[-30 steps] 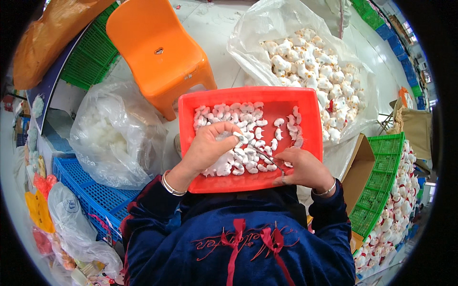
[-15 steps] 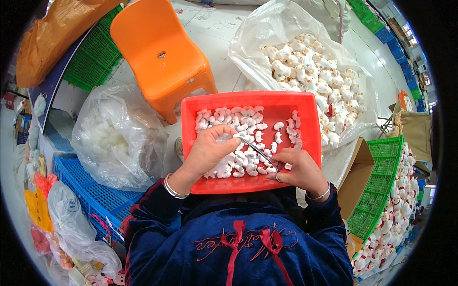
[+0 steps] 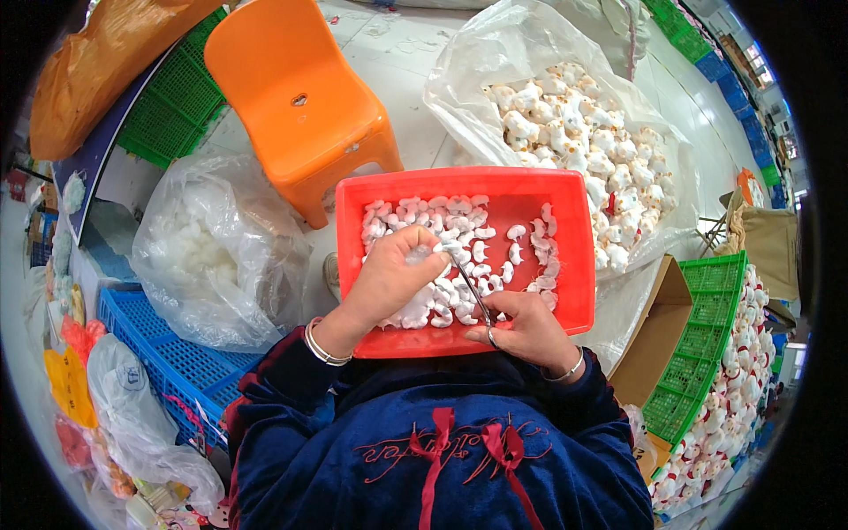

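A red plastic tray [image 3: 579,256] sits against my lap, with several small white curved plush pieces [image 3: 452,210] spread inside. Over its left half, my left hand [image 3: 389,276] is closed in a pinch on a small white plush piece [image 3: 443,249], mostly hidden by thumb and finger. My right hand [image 3: 533,329], at the tray's near edge, grips the ring handles of slim metal forceps [image 3: 473,289]. Their tip reaches the white piece at my left fingertips; whether it is inside the piece I cannot tell.
An orange chair [image 3: 296,97] stands beyond the tray. A clear bag of white stuffing [image 3: 199,243] rests by a blue crate [image 3: 168,344] at left. At far right lies a bag of white plush toys [image 3: 574,132]; nearer are a cardboard box [image 3: 658,336] and green crate [image 3: 698,344].
My right hand has shifted left and slightly toward me, turning the forceps to a steeper slant. My left hand stays almost in place, still pinching.
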The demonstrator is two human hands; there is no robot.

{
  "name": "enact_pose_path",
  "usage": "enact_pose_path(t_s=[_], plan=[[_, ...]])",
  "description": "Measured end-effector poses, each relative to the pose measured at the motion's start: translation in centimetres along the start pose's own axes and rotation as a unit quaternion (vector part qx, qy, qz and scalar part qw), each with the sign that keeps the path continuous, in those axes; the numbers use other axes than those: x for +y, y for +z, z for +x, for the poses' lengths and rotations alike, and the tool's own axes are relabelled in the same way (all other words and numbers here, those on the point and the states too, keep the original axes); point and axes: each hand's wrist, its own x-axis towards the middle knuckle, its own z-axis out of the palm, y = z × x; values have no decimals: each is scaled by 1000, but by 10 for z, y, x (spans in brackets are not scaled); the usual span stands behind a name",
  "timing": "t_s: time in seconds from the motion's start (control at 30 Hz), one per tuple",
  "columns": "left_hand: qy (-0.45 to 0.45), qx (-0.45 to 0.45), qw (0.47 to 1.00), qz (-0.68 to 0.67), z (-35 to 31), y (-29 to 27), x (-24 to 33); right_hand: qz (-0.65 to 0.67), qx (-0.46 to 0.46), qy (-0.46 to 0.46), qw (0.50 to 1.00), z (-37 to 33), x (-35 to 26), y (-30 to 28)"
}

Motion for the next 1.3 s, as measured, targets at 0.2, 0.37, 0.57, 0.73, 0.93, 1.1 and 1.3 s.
enact_pose_path(t_s=[0.2,0.37,0.57,0.73,0.93,1.1,1.3], plan=[[0,23,996,-85,-3,3,3,5,1,2,1000,3,0,2],[12,12,991,-132,-3,2,-7,36,3,2,999,4,0,8],[29,38,983,-175,-1,2,-9,22,-11,22,999,6,-2,5],[34,83,950,-300,6,-5,-5,-97,0,-54,994,3,4,-10],[82,112,918,-372,11,8,-8,-215,-8,-71,974,14,-16,-14],[78,76,917,-385,10,10,-11,-252,-29,-44,966,20,-16,-11],[47,109,932,-343,9,-6,-2,-6,-56,-41,998,3,2,-46]])
